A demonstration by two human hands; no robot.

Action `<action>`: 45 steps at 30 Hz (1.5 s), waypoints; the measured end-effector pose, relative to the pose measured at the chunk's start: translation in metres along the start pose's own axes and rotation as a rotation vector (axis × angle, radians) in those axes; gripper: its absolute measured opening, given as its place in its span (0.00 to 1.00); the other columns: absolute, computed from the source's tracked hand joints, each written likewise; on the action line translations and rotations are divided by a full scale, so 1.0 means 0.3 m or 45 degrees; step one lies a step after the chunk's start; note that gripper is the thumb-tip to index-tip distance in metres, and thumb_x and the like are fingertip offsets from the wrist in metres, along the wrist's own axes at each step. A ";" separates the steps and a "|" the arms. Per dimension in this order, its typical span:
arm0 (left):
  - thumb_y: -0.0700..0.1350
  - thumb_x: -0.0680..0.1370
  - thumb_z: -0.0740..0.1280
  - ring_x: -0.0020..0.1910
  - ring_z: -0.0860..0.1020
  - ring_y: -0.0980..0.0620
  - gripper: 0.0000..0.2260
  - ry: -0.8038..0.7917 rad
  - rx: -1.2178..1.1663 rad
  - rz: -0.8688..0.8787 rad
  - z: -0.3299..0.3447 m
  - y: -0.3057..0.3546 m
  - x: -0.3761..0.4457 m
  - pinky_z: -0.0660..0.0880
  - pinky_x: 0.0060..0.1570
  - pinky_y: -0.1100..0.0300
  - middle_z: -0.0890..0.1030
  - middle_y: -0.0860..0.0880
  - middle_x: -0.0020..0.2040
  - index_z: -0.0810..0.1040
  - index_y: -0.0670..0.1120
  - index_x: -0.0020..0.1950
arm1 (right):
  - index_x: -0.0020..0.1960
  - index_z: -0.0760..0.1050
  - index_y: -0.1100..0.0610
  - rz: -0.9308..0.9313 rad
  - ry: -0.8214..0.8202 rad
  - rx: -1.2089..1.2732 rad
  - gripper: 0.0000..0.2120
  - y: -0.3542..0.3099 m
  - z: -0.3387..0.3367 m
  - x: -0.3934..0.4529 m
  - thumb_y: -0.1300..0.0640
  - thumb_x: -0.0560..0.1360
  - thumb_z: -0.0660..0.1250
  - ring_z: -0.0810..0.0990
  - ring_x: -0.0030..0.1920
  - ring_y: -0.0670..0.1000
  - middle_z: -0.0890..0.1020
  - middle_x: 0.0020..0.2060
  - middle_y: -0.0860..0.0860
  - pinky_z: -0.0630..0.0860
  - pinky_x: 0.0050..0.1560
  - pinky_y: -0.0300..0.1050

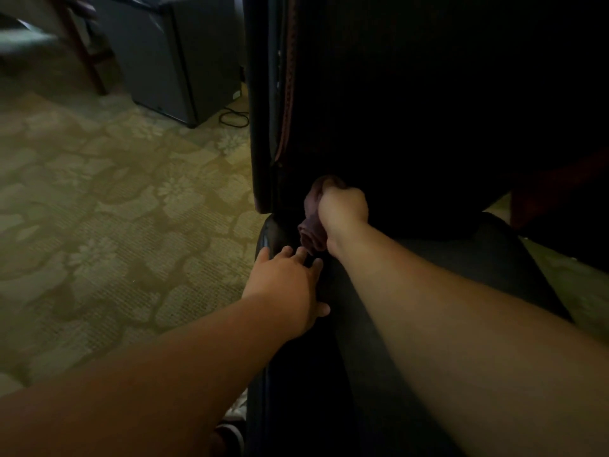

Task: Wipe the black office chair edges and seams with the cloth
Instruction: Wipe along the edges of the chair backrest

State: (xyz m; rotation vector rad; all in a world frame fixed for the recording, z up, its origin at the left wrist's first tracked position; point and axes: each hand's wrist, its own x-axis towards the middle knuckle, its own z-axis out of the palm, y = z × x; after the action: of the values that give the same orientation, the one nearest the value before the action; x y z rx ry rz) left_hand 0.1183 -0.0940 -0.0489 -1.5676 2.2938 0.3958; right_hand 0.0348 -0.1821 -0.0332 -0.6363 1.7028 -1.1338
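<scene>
The cloth point(313, 222), a dark purplish wad, is bunched in the right hand point(344, 209), which is closed in a fist around it and pushes it into the crease where the backrest meets the seat of the black office chair point(428, 110). A loose tail of cloth hangs from the fist's near side, just above the left hand's fingertips. The left hand point(286, 285) lies open, fingers spread, flat on the seat's left rim just below and left of the fist, seemingly steadying the chair.

The step in hand looks like wiping the rear seam near its left end. The next move likely calls for dragging the wad along the crease to the right of the fist, or up the backrest's piped edge above it, keeping pressure on.

Much is hard to read: the backrest is nearly featureless black, the seam itself is lost in shadow, and the fist hides the cloth's working face. Left of both hands lies patterned carpet point(115, 209).
</scene>
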 end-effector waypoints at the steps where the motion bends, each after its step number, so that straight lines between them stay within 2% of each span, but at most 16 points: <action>1: 0.65 0.80 0.58 0.81 0.49 0.43 0.36 0.006 0.003 0.000 -0.001 0.003 -0.007 0.47 0.78 0.41 0.49 0.46 0.83 0.47 0.53 0.83 | 0.57 0.77 0.59 -0.107 -0.019 -0.145 0.14 0.013 -0.004 -0.011 0.49 0.81 0.62 0.81 0.52 0.57 0.82 0.48 0.57 0.78 0.54 0.52; 3: 0.65 0.81 0.58 0.81 0.49 0.43 0.36 -0.011 0.009 -0.016 -0.001 0.011 -0.023 0.48 0.78 0.41 0.49 0.46 0.83 0.47 0.53 0.83 | 0.57 0.78 0.58 -0.171 -0.106 -0.248 0.14 0.018 -0.014 -0.026 0.49 0.81 0.62 0.81 0.52 0.57 0.82 0.50 0.57 0.78 0.56 0.54; 6: 0.65 0.81 0.56 0.81 0.49 0.42 0.36 -0.048 0.037 -0.059 -0.002 0.028 -0.050 0.48 0.78 0.42 0.48 0.45 0.83 0.45 0.53 0.83 | 0.60 0.77 0.55 -0.121 -0.127 -0.171 0.14 -0.002 -0.048 -0.053 0.49 0.80 0.63 0.81 0.52 0.56 0.83 0.51 0.55 0.77 0.57 0.53; 11: 0.65 0.82 0.54 0.81 0.49 0.40 0.36 -0.045 0.021 -0.075 0.019 0.053 -0.116 0.48 0.78 0.42 0.48 0.44 0.83 0.44 0.51 0.83 | 0.61 0.76 0.53 -0.194 -0.257 -0.368 0.12 0.019 -0.101 -0.168 0.50 0.81 0.62 0.79 0.50 0.53 0.81 0.52 0.54 0.72 0.46 0.47; 15: 0.64 0.82 0.54 0.81 0.48 0.41 0.35 -0.065 -0.028 -0.089 0.049 0.061 -0.184 0.50 0.78 0.42 0.48 0.45 0.83 0.45 0.51 0.83 | 0.62 0.76 0.53 -0.201 -0.313 -0.402 0.12 0.051 -0.121 -0.250 0.51 0.81 0.63 0.79 0.52 0.53 0.81 0.53 0.54 0.74 0.49 0.49; 18: 0.62 0.82 0.58 0.79 0.57 0.43 0.33 -0.061 -0.097 -0.071 0.048 0.047 -0.227 0.57 0.76 0.42 0.57 0.47 0.81 0.50 0.53 0.83 | 0.62 0.76 0.53 -0.185 -0.332 -0.428 0.13 0.076 -0.124 -0.323 0.50 0.80 0.64 0.80 0.54 0.55 0.81 0.53 0.55 0.77 0.53 0.53; 22: 0.62 0.82 0.55 0.67 0.71 0.45 0.26 -0.102 -0.061 -0.021 0.027 0.012 -0.320 0.67 0.67 0.44 0.73 0.47 0.70 0.62 0.53 0.79 | 0.60 0.77 0.53 -0.176 -0.340 -0.413 0.13 0.083 -0.120 -0.428 0.49 0.80 0.64 0.80 0.54 0.57 0.81 0.52 0.55 0.78 0.58 0.57; 26: 0.61 0.82 0.57 0.53 0.75 0.45 0.19 -0.133 -0.006 -0.139 0.010 -0.053 -0.440 0.71 0.51 0.51 0.78 0.47 0.59 0.74 0.51 0.64 | 0.59 0.77 0.53 -0.174 -0.357 -0.404 0.12 0.095 -0.135 -0.520 0.50 0.79 0.65 0.81 0.53 0.56 0.82 0.51 0.55 0.78 0.57 0.56; 27: 0.61 0.81 0.58 0.51 0.75 0.45 0.17 -0.125 -0.038 -0.186 0.004 -0.072 -0.466 0.73 0.51 0.51 0.79 0.47 0.58 0.76 0.51 0.60 | 0.60 0.77 0.54 -0.176 -0.364 -0.416 0.12 0.099 -0.141 -0.538 0.51 0.79 0.65 0.80 0.53 0.56 0.82 0.52 0.55 0.78 0.56 0.53; 29: 0.60 0.81 0.59 0.52 0.77 0.45 0.19 -0.106 -0.142 -0.283 -0.006 -0.110 -0.511 0.76 0.52 0.51 0.80 0.45 0.58 0.77 0.49 0.61 | 0.62 0.76 0.55 -0.180 -0.373 -0.455 0.13 0.116 -0.157 -0.576 0.52 0.80 0.65 0.79 0.53 0.55 0.81 0.53 0.55 0.75 0.52 0.50; 31: 0.58 0.80 0.61 0.55 0.79 0.45 0.19 -0.037 -0.263 -0.403 -0.020 -0.150 -0.555 0.77 0.53 0.52 0.80 0.45 0.58 0.77 0.46 0.64 | 0.63 0.76 0.55 -0.183 -0.366 -0.499 0.14 0.138 -0.163 -0.617 0.52 0.79 0.65 0.78 0.53 0.56 0.80 0.53 0.55 0.75 0.53 0.50; 34: 0.54 0.79 0.64 0.47 0.77 0.48 0.18 0.206 -0.515 -0.674 -0.037 -0.195 -0.622 0.77 0.47 0.52 0.77 0.50 0.45 0.75 0.44 0.62 | 0.63 0.77 0.56 -0.172 -0.310 -0.507 0.15 0.157 -0.161 -0.669 0.52 0.78 0.66 0.79 0.55 0.57 0.81 0.54 0.55 0.78 0.56 0.52; 36: 0.53 0.78 0.67 0.48 0.78 0.48 0.29 0.352 -0.823 -0.796 -0.037 -0.213 -0.647 0.78 0.47 0.51 0.77 0.48 0.49 0.64 0.42 0.75 | 0.64 0.77 0.57 -0.166 -0.298 -0.511 0.15 0.162 -0.160 -0.694 0.52 0.79 0.65 0.79 0.55 0.57 0.81 0.54 0.55 0.76 0.53 0.49; 39: 0.49 0.77 0.69 0.47 0.80 0.48 0.43 0.453 -1.109 -0.722 -0.017 -0.213 -0.656 0.80 0.45 0.52 0.76 0.47 0.58 0.44 0.50 0.83 | 0.63 0.77 0.57 -0.191 -0.286 -0.506 0.14 0.164 -0.161 -0.713 0.53 0.79 0.65 0.79 0.54 0.55 0.81 0.54 0.55 0.74 0.50 0.47; 42: 0.46 0.77 0.70 0.53 0.80 0.45 0.44 0.549 -1.153 -0.588 0.003 -0.201 -0.635 0.79 0.49 0.51 0.75 0.46 0.69 0.42 0.54 0.82 | 0.62 0.77 0.56 -0.214 -0.273 -0.483 0.13 0.152 -0.148 -0.720 0.53 0.80 0.65 0.79 0.54 0.54 0.81 0.53 0.54 0.77 0.52 0.49; 45: 0.44 0.76 0.70 0.51 0.80 0.47 0.43 0.634 -1.201 -0.520 0.011 -0.196 -0.612 0.76 0.46 0.54 0.78 0.46 0.66 0.46 0.54 0.82 | 0.60 0.78 0.57 -0.240 -0.230 -0.462 0.12 0.140 -0.133 -0.706 0.54 0.80 0.65 0.80 0.52 0.54 0.81 0.52 0.54 0.77 0.53 0.48</action>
State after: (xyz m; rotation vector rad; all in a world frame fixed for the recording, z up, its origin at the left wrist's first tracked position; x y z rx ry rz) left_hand 0.2357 0.0410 0.0233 -2.7794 2.1000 1.2044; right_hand 0.0876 0.0234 0.0237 -1.1114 1.7304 -0.8670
